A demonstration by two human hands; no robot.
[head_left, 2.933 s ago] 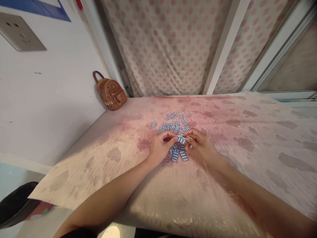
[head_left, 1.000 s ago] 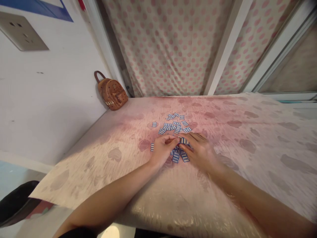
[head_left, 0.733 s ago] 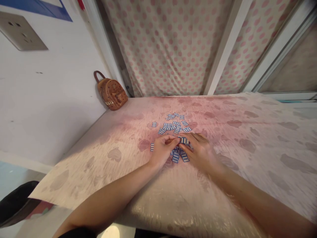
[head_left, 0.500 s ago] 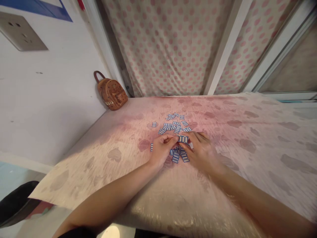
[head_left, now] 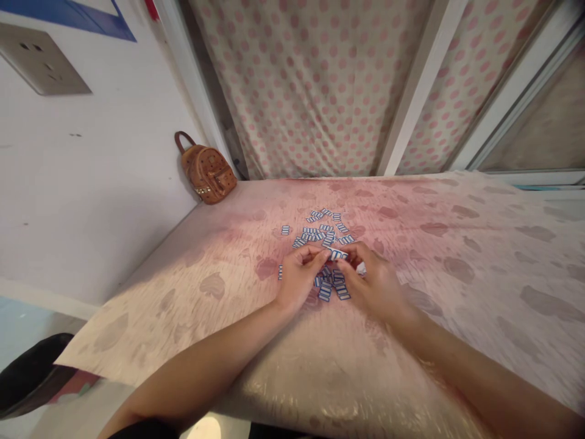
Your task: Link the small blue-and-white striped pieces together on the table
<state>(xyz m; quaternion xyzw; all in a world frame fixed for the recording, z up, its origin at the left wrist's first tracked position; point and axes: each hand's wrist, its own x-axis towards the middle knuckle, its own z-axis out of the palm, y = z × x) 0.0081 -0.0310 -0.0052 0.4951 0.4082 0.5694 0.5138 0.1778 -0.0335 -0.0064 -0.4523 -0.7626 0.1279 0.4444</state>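
Head view: pinching a small card

Holding the blue-and-white card just over similar cards on the tablecloth — pinching its left end between thumb and forefinger of the left hand, its right end between fingertips of the right hand. Probably handling something light, thin, easily creased; best taking hold by the ends. Compared with half a second ago, tipping the face further back — and arching the right fingers more.

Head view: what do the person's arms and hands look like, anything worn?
The left hand and right hand are bare, with no glove or ring showing. The left forearm and right forearm are uncovered; black cloth, likely a sleeve, shows at the left one's near end.
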